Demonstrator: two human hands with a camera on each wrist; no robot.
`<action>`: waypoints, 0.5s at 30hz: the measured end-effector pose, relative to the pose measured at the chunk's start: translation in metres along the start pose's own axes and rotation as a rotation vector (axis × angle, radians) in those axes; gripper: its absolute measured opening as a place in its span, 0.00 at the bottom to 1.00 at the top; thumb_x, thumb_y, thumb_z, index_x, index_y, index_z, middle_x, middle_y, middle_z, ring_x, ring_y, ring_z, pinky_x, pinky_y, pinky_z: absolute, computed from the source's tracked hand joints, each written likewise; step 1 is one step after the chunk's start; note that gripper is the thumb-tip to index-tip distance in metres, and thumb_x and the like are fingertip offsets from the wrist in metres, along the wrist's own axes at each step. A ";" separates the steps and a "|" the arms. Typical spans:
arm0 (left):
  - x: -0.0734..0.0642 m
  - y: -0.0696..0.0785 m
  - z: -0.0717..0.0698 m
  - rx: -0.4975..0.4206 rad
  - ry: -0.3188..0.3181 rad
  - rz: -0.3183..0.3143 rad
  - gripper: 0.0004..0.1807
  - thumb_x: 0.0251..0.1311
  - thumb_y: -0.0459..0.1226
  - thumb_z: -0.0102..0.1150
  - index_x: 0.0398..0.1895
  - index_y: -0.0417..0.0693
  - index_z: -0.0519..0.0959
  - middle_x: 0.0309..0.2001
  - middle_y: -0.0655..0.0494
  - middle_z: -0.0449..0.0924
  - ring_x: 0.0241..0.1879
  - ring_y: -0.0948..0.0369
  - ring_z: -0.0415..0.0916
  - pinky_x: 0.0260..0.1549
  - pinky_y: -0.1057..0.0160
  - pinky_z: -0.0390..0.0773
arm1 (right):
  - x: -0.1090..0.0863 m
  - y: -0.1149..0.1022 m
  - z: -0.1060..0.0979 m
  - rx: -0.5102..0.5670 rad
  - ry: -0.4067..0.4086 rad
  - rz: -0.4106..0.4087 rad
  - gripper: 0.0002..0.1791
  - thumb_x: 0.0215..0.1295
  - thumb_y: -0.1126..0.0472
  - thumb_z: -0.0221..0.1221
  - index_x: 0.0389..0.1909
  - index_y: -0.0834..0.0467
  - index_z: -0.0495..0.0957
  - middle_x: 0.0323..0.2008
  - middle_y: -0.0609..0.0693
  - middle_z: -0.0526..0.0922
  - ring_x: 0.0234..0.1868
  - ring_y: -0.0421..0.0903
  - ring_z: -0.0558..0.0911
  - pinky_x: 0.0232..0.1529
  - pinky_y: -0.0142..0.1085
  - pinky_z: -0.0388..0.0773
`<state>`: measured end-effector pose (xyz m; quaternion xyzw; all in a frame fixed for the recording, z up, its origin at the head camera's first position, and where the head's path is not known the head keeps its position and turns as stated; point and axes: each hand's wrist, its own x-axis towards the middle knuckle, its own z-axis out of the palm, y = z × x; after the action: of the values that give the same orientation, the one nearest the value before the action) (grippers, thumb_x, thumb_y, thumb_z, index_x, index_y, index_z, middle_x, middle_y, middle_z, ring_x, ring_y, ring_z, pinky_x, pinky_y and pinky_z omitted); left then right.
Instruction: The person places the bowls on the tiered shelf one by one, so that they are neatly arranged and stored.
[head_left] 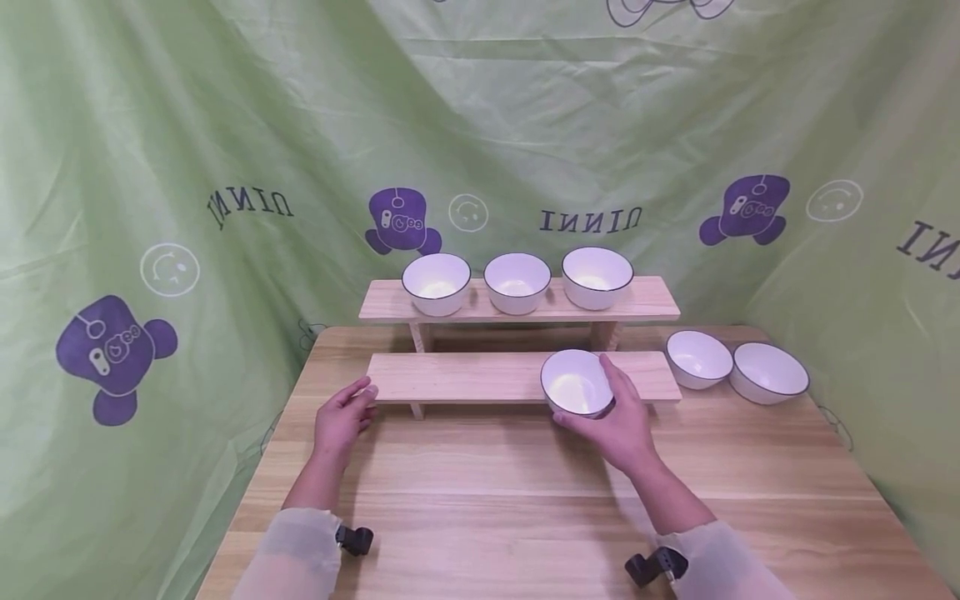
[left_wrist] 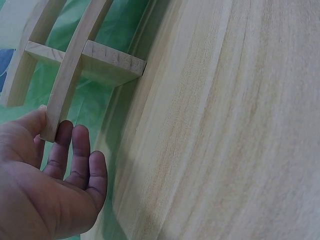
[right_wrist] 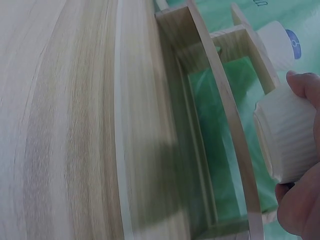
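Observation:
A white bowl with a dark rim [head_left: 576,382] is gripped at its right side by my right hand [head_left: 621,421], thumb at the near side and fingers round the far side. In the head view the bowl overlaps the lower board's front edge, right of centre. The right wrist view shows its ribbed outer wall [right_wrist: 290,132]. My left hand [head_left: 343,421] pinches the left end of the lower board [head_left: 457,377] of a two-step wooden shelf. In the left wrist view the thumb lies on one face of the board end [left_wrist: 52,127] and fingers on the other.
Three similar bowls stand in a row on the upper board [head_left: 386,302]: left [head_left: 437,285], middle [head_left: 517,284] and right [head_left: 597,279]. Two more bowls, one nearer [head_left: 699,360] and one farther right [head_left: 769,373], sit on the wooden table [head_left: 487,517]. Green printed cloth [head_left: 517,133] hangs behind.

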<state>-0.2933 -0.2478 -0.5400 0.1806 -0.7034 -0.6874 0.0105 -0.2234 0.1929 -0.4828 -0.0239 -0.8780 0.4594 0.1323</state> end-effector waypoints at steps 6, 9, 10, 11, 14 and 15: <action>-0.002 0.001 0.001 -0.007 0.007 -0.005 0.30 0.62 0.51 0.74 0.65 0.52 0.81 0.39 0.63 0.87 0.42 0.56 0.87 0.44 0.58 0.86 | 0.002 -0.004 0.007 -0.007 -0.030 -0.003 0.69 0.40 0.41 0.84 0.82 0.53 0.55 0.77 0.62 0.62 0.75 0.63 0.64 0.73 0.60 0.61; -0.002 0.002 0.001 -0.008 0.000 -0.006 0.30 0.62 0.51 0.74 0.65 0.52 0.81 0.40 0.63 0.87 0.42 0.57 0.87 0.44 0.59 0.86 | 0.002 -0.005 0.010 -0.008 -0.033 -0.006 0.69 0.40 0.41 0.84 0.82 0.53 0.56 0.76 0.61 0.62 0.74 0.63 0.64 0.72 0.59 0.62; -0.002 0.002 0.001 -0.009 -0.002 -0.007 0.30 0.62 0.51 0.74 0.65 0.52 0.81 0.40 0.62 0.87 0.42 0.57 0.87 0.44 0.59 0.86 | 0.002 -0.006 0.011 -0.005 -0.035 -0.008 0.69 0.40 0.42 0.84 0.82 0.54 0.56 0.76 0.61 0.62 0.74 0.63 0.65 0.72 0.59 0.63; -0.002 0.002 0.002 -0.010 -0.002 -0.008 0.30 0.61 0.51 0.74 0.65 0.52 0.81 0.40 0.62 0.87 0.42 0.57 0.87 0.44 0.59 0.86 | 0.002 -0.007 0.012 -0.002 -0.037 -0.009 0.69 0.40 0.42 0.84 0.82 0.54 0.56 0.76 0.61 0.62 0.74 0.63 0.65 0.72 0.59 0.63; -0.001 0.002 0.001 -0.011 -0.001 -0.012 0.30 0.61 0.52 0.74 0.65 0.52 0.81 0.40 0.62 0.87 0.43 0.55 0.87 0.43 0.59 0.86 | 0.003 -0.010 0.017 0.012 -0.044 -0.018 0.69 0.39 0.41 0.84 0.81 0.53 0.57 0.76 0.60 0.63 0.74 0.62 0.65 0.72 0.58 0.63; -0.001 0.002 0.000 -0.012 -0.001 -0.012 0.31 0.61 0.52 0.74 0.65 0.52 0.81 0.40 0.62 0.87 0.43 0.55 0.87 0.44 0.59 0.86 | 0.003 -0.011 0.019 0.017 -0.047 -0.022 0.69 0.39 0.41 0.84 0.81 0.53 0.57 0.76 0.60 0.63 0.74 0.62 0.65 0.72 0.58 0.63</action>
<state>-0.2927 -0.2471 -0.5375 0.1845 -0.6984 -0.6915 0.0071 -0.2302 0.1720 -0.4834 -0.0023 -0.8771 0.4660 0.1166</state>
